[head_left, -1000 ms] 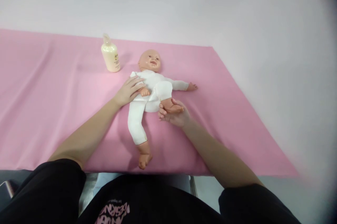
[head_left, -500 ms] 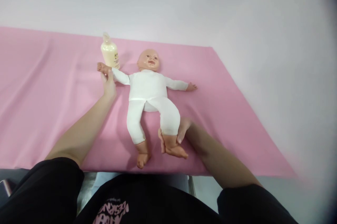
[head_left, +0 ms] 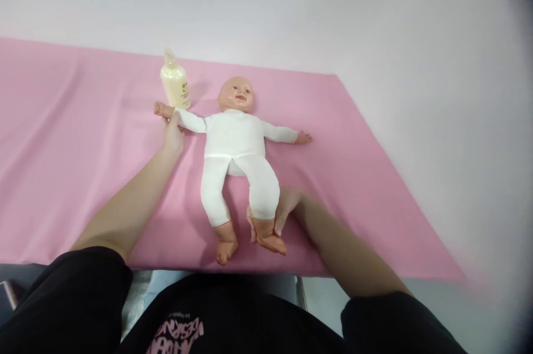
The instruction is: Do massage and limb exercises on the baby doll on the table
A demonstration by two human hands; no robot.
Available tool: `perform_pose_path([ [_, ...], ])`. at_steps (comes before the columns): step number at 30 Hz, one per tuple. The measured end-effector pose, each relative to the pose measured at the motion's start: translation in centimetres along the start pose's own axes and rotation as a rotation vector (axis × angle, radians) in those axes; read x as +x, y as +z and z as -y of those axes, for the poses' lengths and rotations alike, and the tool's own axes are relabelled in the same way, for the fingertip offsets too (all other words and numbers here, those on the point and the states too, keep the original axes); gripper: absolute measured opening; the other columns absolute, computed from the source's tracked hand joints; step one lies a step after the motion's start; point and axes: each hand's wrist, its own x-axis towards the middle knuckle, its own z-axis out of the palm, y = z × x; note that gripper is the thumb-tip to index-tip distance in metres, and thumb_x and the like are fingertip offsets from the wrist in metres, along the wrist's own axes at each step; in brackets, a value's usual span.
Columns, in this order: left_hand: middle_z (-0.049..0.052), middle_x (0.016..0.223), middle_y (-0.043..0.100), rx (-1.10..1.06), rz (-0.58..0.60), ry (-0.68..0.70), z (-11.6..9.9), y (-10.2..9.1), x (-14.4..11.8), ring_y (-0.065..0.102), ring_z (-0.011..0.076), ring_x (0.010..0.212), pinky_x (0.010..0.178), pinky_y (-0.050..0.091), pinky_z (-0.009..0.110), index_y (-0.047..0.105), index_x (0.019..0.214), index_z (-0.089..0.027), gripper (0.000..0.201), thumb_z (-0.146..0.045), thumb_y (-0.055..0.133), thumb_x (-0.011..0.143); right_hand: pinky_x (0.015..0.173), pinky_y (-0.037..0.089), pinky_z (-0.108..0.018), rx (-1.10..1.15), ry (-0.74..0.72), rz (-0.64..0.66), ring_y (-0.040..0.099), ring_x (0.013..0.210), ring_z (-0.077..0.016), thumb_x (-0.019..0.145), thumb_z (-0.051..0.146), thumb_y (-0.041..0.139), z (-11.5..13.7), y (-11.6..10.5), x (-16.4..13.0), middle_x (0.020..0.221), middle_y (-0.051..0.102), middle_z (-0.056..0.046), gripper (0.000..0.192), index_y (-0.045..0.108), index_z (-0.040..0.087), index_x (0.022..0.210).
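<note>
Hands [head_left: 172, 135] on doll [head_left: 235, 137]; bottle [head_left: 175, 85] beside.

A pink cloth [head_left: 75, 176] covers the table from the left edge to right of centre, creased at the left. A doll [head_left: 235, 146] in white lies face-up on it at centre. A cream bottle [head_left: 175, 83] stands upright at upper centre-left, just beside the doll's outstretched arm.
</note>
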Motion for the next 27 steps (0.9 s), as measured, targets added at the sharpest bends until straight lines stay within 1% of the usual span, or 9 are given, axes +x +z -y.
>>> perform_pose_path([
  [3,0.009,0.150,0.051,0.190,0.148,0.166,0.6,-0.6,0.5,0.060,0.0223,0.129,0.103,0.054,0.042,0.043,0.133,-0.028,0.043,-0.049,0.060,0.099,0.088,0.062,-0.034,0.136,-0.161,0.016,0.076,0.103,-0.0240,0.071,0.019,0.091,-2.3,-0.8,-0.9,0.107,0.077,-0.015,0.060,0.054,0.010,0.117],
  [6,0.012,0.155,0.046,0.353,0.340,0.472,0.9,-0.5,-0.1,0.050,0.0255,0.141,0.112,0.046,0.043,0.038,0.143,-0.030,0.068,-0.066,0.062,0.092,0.088,0.061,-0.036,0.253,-0.321,-0.049,0.075,0.101,-0.0247,0.069,0.036,0.091,-4.0,-1.5,-1.5,0.105,0.077,-0.014,0.060,0.058,0.011,0.112],
  [10,0.016,0.139,0.059,0.612,0.536,0.698,0.1,0.3,-2.8,0.057,0.0303,0.132,0.112,0.045,0.046,0.048,0.139,-0.022,0.069,-0.069,0.061,0.090,0.083,0.059,-0.034,0.238,-0.630,-0.092,0.069,0.073,-0.0175,0.074,0.065,0.077,-4.0,-2.0,-1.2,0.078,0.072,-0.005,0.056,0.059,0.017,0.096],
  [12,0.016,0.132,0.064,0.780,0.662,0.783,-0.5,0.7,-4.1,0.060,0.0310,0.127,0.113,0.044,0.049,0.054,0.135,-0.019,0.061,-0.064,0.057,0.094,0.080,0.058,-0.031,0.283,-0.676,-0.272,0.063,0.066,-0.0148,0.080,0.069,0.069,-3.3,-1.8,-1.1,0.071,0.067,-0.001,0.055,0.058,0.018,0.095],
  [14,0.016,0.132,0.065,0.902,0.795,0.894,-1.0,1.0,-4.8,0.060,0.0308,0.127,0.113,0.044,0.051,0.059,0.134,-0.020,0.053,-0.058,0.052,0.098,0.075,0.057,-0.028,0.372,-0.651,-0.499,0.059,0.064,-0.0132,0.085,0.067,0.064,-2.5,-1.4,-1.1,0.069,0.062,0.001,0.051,0.058,0.017,0.094],
  [17,0.016,0.133,0.066,0.978,0.919,1.057,-1.1,1.3,-5.0,0.059,0.0299,0.129,0.111,0.044,0.051,0.063,0.133,-0.021,0.042,-0.045,0.046,0.102,0.064,0.054,-0.023,0.519,-0.597,-0.730,0.053,0.060,-0.0110,0.086,0.058,0.066,-1.5,-0.9,-1.0,0.066,0.058,0.002,0.044,0.061,0.015,0.090],
  [22,0.013,0.133,0.067,1.048,0.953,1.094,-0.8,1.6,-4.8,0.056,0.0287,0.133,0.111,0.043,0.053,0.068,0.128,-0.026,0.034,-0.035,0.046,0.103,0.057,0.053,-0.025,0.581,-0.495,-0.973,0.049,0.055,-0.0112,0.089,0.054,0.060,-0.9,-0.8,-0.4,0.064,0.054,0.002,0.039,0.062,0.015,0.089],
  [24,0.013,0.132,0.067,1.043,0.953,1.066,-0.8,1.6,-5.0,0.056,0.0288,0.133,0.112,0.042,0.053,0.069,0.126,-0.027,0.034,-0.036,0.046,0.103,0.057,0.053,-0.026,0.560,-0.488,-0.993,0.049,0.054,-0.0112,0.090,0.054,0.058,-0.9,-0.9,-0.3,0.064,0.055,0.002,0.040,0.062,0.015,0.089],
  [27,0.014,0.132,0.066,0.972,0.906,0.980,-0.9,1.5,-5.2,0.057,0.0296,0.131,0.114,0.042,0.053,0.065,0.129,-0.023,0.038,-0.043,0.048,0.102,0.061,0.055,-0.028,0.502,-0.518,-0.917,0.051,0.055,-0.0118,0.089,0.056,0.059,-1.0,-0.9,-0.3,0.064,0.058,0.002,0.041,0.061,0.015,0.090],
])
